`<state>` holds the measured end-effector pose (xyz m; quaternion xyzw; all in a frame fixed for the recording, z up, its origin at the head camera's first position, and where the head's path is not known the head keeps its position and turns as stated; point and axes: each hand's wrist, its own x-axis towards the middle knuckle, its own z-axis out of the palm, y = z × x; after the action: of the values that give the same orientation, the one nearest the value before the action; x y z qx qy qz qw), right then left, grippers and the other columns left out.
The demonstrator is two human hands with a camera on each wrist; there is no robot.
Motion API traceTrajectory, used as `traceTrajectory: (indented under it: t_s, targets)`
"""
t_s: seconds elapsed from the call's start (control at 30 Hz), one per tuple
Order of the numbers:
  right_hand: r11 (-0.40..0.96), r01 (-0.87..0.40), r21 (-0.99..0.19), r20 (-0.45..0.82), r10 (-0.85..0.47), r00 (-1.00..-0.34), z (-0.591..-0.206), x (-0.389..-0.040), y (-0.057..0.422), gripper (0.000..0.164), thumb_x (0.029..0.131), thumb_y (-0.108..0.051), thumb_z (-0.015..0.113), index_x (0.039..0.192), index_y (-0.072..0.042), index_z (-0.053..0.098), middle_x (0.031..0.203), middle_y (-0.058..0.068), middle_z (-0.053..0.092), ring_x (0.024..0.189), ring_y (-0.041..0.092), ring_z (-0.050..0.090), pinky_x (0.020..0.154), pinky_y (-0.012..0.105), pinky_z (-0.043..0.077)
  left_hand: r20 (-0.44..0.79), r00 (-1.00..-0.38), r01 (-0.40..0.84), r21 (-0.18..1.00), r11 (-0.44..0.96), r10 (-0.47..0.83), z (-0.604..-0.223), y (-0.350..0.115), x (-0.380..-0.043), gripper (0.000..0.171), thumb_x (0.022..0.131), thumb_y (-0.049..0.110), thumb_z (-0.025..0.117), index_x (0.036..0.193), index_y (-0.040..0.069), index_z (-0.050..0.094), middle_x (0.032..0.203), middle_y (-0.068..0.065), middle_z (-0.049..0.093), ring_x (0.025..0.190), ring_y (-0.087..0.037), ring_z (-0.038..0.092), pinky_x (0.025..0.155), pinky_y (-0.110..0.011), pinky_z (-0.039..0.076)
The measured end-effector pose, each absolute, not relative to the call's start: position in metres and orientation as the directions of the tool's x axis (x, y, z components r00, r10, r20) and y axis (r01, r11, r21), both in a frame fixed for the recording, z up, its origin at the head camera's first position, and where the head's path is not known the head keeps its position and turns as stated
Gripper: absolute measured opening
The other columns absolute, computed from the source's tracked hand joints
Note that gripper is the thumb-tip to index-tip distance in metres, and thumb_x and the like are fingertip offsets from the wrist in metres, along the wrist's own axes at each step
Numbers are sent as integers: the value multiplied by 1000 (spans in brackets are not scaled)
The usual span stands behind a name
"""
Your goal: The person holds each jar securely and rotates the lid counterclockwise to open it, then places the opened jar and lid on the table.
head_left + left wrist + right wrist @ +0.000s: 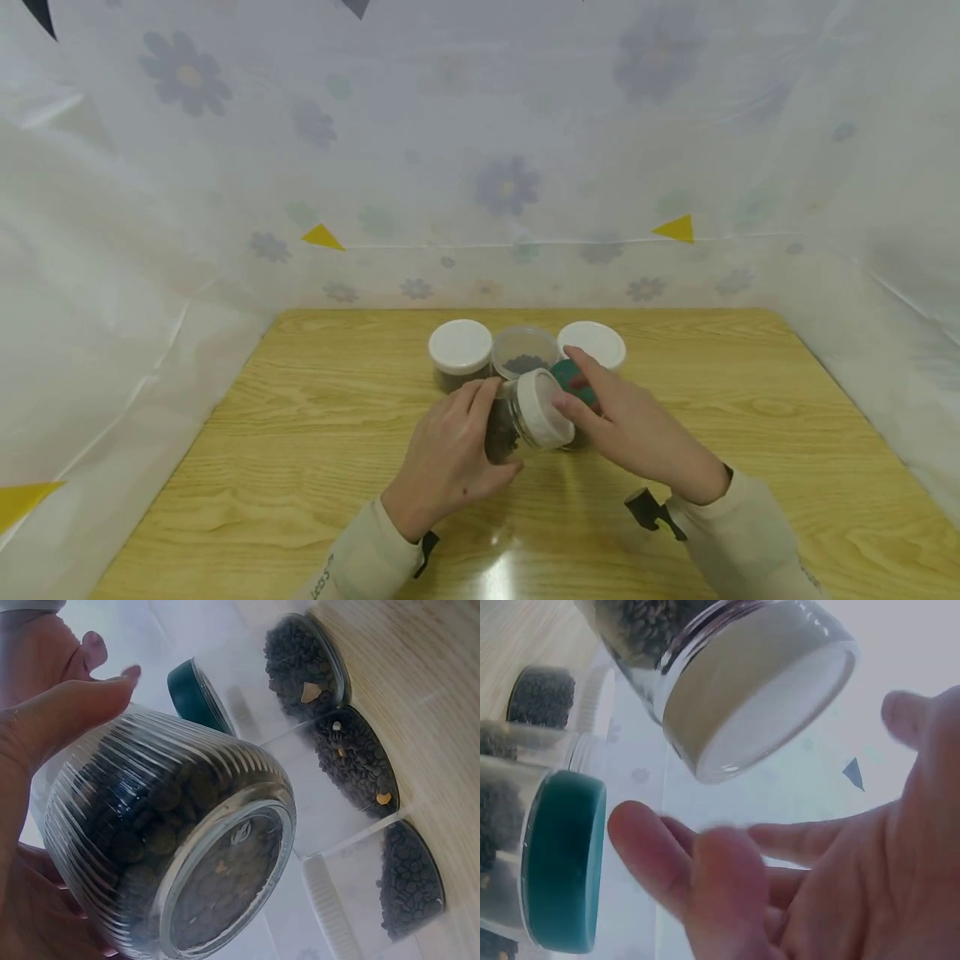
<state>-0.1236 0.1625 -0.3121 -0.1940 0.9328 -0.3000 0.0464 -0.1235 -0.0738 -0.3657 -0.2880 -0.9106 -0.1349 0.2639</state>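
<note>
My left hand holds a clear ribbed jar, tilted so that its white lid faces right. Dark pellet-like bits fill much of this jar, and its round base shows in the left wrist view. Close to the lid is my right hand, its fingers spread and holding nothing. In the right wrist view a gap shows between these fingers and the white lid. A jar with a green lid stands beside the right hand, partly covered by it in the head view.
Behind the hands stand a white-lidded jar, a lidless clear jar with dark bits low inside, and another white-lidded jar. All rest on a wood-grain table. Flowered plastic sheeting surrounds its back and sides.
</note>
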Motion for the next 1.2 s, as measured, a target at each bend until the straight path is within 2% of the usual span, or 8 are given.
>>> traceTrajectory:
  t_s: [0.07,0.13,0.27,0.4,0.57,0.87,1.07,1.2]
  targets:
    - [777,-300,-553,21,-347,-938,-310,-124,160,63,103,-54,39,153,-14,37,107,6,71,86,14,66,75,36,53,561,-691,595,84,799,455,-365,-73,-124,93,61,52,88,134,6,53,122,-7,66,105,-19,68,85,-36,58]
    - [796,-270,-541,-9,-327,-945,-308,-125,157,62,103,-57,38,146,-14,48,83,0,68,69,12,61,69,34,50,560,-691,594,79,801,457,-365,-73,-124,93,61,51,89,134,6,54,122,-7,66,105,-19,68,85,-36,58]
    - [807,-236,-541,-66,-321,-945,-307,-126,154,68,98,-63,42,141,-11,53,70,-5,61,57,10,54,62,30,46,549,-697,589,72,805,461,-365,-73,-124,94,61,52,89,135,6,53,122,-7,66,105,-20,68,85,-37,58]
    - [796,-309,-520,-31,-380,-925,-308,-126,156,74,95,-63,50,146,-10,47,96,-4,69,72,4,60,66,27,49,541,-701,592,78,802,465,-366,-73,-124,94,61,52,89,135,6,53,123,-8,66,105,-20,68,85,-37,58]
    - [723,-481,-496,64,-522,-851,-312,-125,163,77,95,-56,58,156,-16,32,126,6,58,83,4,57,68,22,49,540,-704,591,87,802,461,-367,-74,-123,95,61,51,89,136,6,53,123,-8,66,106,-21,68,86,-38,58]
    - [647,-575,-500,131,-600,-789,-317,-125,168,80,95,-48,61,159,-19,23,142,9,50,99,12,61,72,25,51,547,-696,599,85,796,466,-367,-75,-123,94,61,52,88,135,6,53,123,-8,66,103,-19,68,84,-37,59]
    - [655,-526,-542,101,-571,-815,-318,-123,169,88,93,-52,62,161,-25,11,150,6,47,114,19,63,78,27,53,548,-695,603,93,792,465,-365,-75,-122,94,61,51,89,135,6,53,123,-7,66,104,-19,68,85,-37,58]
    - [674,-482,-559,101,-522,-847,-320,-123,169,77,98,-49,56,160,-27,17,143,5,53,113,19,64,78,28,54,549,-695,602,90,794,465,-365,-75,-121,96,60,52,90,135,6,53,123,-7,66,104,-19,68,85,-37,58]
